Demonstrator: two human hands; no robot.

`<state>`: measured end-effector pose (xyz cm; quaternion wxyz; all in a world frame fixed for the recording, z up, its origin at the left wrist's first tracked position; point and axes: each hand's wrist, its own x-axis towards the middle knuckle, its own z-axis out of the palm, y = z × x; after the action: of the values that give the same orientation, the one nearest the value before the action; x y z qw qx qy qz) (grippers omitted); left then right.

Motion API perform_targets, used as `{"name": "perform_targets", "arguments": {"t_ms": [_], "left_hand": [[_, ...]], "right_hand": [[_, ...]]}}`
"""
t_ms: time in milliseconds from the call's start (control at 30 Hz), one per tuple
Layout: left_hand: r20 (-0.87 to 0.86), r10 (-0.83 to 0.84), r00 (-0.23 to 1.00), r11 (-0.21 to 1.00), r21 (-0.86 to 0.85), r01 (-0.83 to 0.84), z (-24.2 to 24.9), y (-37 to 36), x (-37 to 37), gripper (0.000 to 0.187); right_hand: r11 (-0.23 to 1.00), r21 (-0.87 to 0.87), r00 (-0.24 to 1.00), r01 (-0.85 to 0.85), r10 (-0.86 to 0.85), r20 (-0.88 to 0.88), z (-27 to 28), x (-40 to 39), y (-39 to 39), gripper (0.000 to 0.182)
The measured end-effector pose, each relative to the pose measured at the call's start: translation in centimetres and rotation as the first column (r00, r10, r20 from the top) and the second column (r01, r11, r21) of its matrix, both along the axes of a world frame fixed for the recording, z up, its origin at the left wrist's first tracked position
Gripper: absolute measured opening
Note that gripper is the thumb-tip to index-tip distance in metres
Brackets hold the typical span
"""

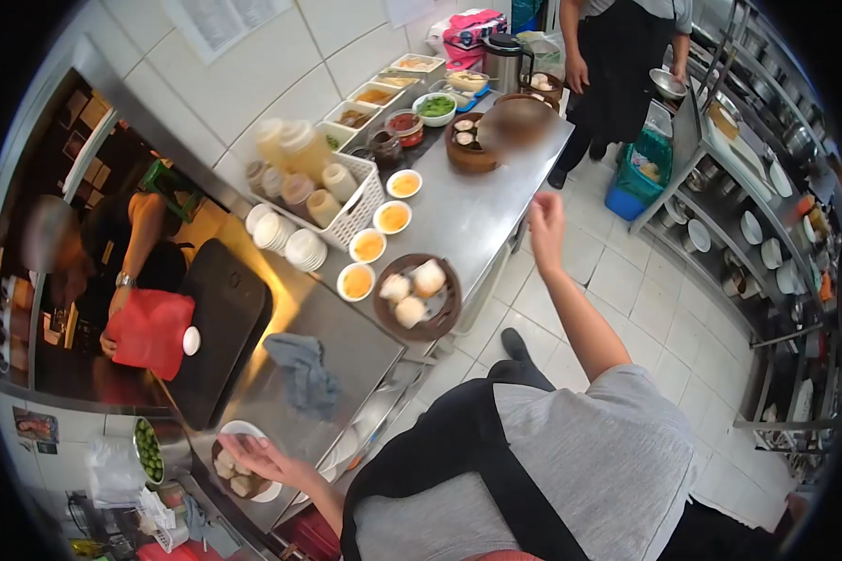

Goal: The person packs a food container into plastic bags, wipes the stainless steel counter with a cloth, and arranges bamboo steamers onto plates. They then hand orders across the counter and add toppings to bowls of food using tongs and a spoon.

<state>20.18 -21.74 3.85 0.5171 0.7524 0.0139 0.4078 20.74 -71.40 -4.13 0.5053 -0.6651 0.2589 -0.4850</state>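
Note:
My left hand (260, 460) is over a round dish of pale dumplings (241, 484) at the counter's near corner, fingers stretched out and covering part of the food. White plates (243, 428) show around that dish. My right hand (545, 220) is raised over the floor beyond the counter edge, its fingers loosely bent and nothing visible in them. Between the two hands, a dark round steamer basket (449, 318) holds several pale buns (408, 310). A crumpled grey-blue cloth (304, 374) lies on the steel counter (346, 341).
Small bowls of orange sauce (369, 247) line the counter beside a white basket of bottles (351, 208). A person in a dark apron (617, 65) holds a metal bowl (667, 84). Another person's hand grips a red bag (154, 329) by a black tray (217, 327). Shelves (720, 224) stand right.

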Motion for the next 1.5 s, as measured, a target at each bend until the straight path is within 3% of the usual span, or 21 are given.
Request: {"name": "perform_targets", "arguments": {"t_ms": [33,67,100,133,200,233,300,400,467,567,667,767,800,867,933,1033,1200,1267,1300,1367,1500], "left_hand": [[-0.058,-0.162,0.985,0.986,0.033,0.164,-0.7,-1.2,0.6,0.047],[-0.123,-0.308,0.943,0.947,0.053,0.316,-1.4,-2.7,0.8,0.047],[-0.245,-0.408,0.880,0.912,-0.067,0.404,-2.2,-4.8,1.0,0.050],[-0.256,-0.385,0.887,0.922,-0.076,0.379,-2.6,-7.5,0.7,0.050],[-0.572,-0.433,0.697,0.855,-0.015,0.519,-3.4,-13.2,-0.2,0.061],[-0.575,-0.419,0.703,0.867,-0.023,0.497,-4.0,-15.5,-0.6,0.061],[-0.681,-0.420,0.599,0.893,-0.191,0.408,-5.6,-19.1,-1.8,0.071],[-0.644,-0.431,0.632,0.902,-0.309,0.300,-8.1,-21.8,-2.6,0.079],[-0.666,-0.351,0.659,0.936,-0.271,0.225,-9.0,-21.9,-2.9,0.081],[-0.677,-0.306,0.669,0.952,-0.229,0.204,-8.9,-22.2,-3.3,0.083],[-0.718,-0.233,0.656,0.972,-0.187,0.141,-7.5,-22.7,-3.8,0.081],[-0.557,-0.088,0.826,0.996,-0.079,0.052,-6.3,-22.7,-3.9,0.071],[-0.552,-0.100,0.828,0.994,-0.085,0.064,-5.3,-23.2,-3.3,0.071],[-0.381,-0.008,0.925,0.997,0.070,0.037,-2.8,-24.4,-2.1,0.063],[-0.330,-0.035,0.943,0.994,0.090,0.069,-0.7,-27.0,-0.4,0.056],[-0.288,-0.312,0.905,0.944,0.012,0.329,0.2,-30.7,2.2,0.051],[-0.297,-0.626,0.721,0.761,-0.029,0.649,-0.1,-36.8,4.1,0.050],[-0.317,-0.652,0.688,0.711,0.058,0.701,0.4,-38.0,3.7,0.051],[-0.319,-0.612,0.723,0.745,0.074,0.663,0.4,-38.3,3.3,0.051],[-0.372,-0.650,0.663,0.694,0.064,0.717,0.2,-37.9,2.4,0.052],[-0.434,-0.566,0.701,0.769,0.030,0.639,-0.5,-35.3,0.9,0.050]], "right_hand": [[0.993,0.085,0.996,0.085,-0.085,-0.004,-3.8,0.1,-4.1,0.013],[0.974,0.204,0.987,0.098,-0.069,-0.146,-6.6,0.0,-7.3,0.012],[0.941,0.315,0.957,0.125,-0.030,-0.288,-9.5,0.3,-10.4,0.012],[0.949,0.313,0.906,0.047,0.091,-0.414,-13.0,1.1,-13.3,0.013],[0.916,0.392,0.668,-0.088,0.346,-0.659,-16.9,3.7,-17.2,0.020],[0.896,0.416,0.553,-0.156,0.428,-0.715,-17.9,5.5,-18.2,0.026],[0.899,0.394,0.447,-0.192,0.437,-0.780,-17.6,10.0,-18.9,0.035],[0.898,0.361,0.379,-0.252,0.434,-0.817,-19.5,17.1,-21.0,0.035],[0.897,0.356,0.362,-0.262,0.434,-0.825,-21.2,20.3,-22.0,0.035],[0.894,0.373,0.394,-0.247,0.445,-0.804,-23.1,22.3,-22.6,0.035],[0.860,0.457,0.504,-0.226,0.504,-0.701,-23.8,22.0,-23.0,0.035],[0.766,0.606,0.668,-0.215,0.568,-0.481,-22.5,19.9,-23.3,0.035],[0.720,0.658,0.711,-0.221,0.580,-0.397,-22.3,18.4,-22.8,0.035],[0.669,0.705,0.762,-0.235,0.577,-0.294,-21.3,16.7,-22.1,0.035],[0.656,0.710,0.780,-0.258,0.574,-0.247,-20.2,16.5,-21.5,0.035],[0.650,0.704,0.794,-0.284,0.571,-0.207,-18.5,16.0,-21.0,0.036],[0.661,0.683,0.796,-0.312,0.574,-0.191,-17.5,16.6,-19.7,0.036],[0.678,0.660,0.794,-0.325,0.574,-0.199,-17.5,18.0,-19.9,0.036],[0.689,0.643,0.792,-0.336,0.576,-0.203,-17.6,19.3,-20.2,0.036],[0.701,0.611,0.779,-0.367,0.591,-0.210,-17.5,22.4,-21.0,0.036],[0.709,0.582,0.755,-0.399,0.614,-0.230,-17.6,26.7,-20.7,0.036]]}}
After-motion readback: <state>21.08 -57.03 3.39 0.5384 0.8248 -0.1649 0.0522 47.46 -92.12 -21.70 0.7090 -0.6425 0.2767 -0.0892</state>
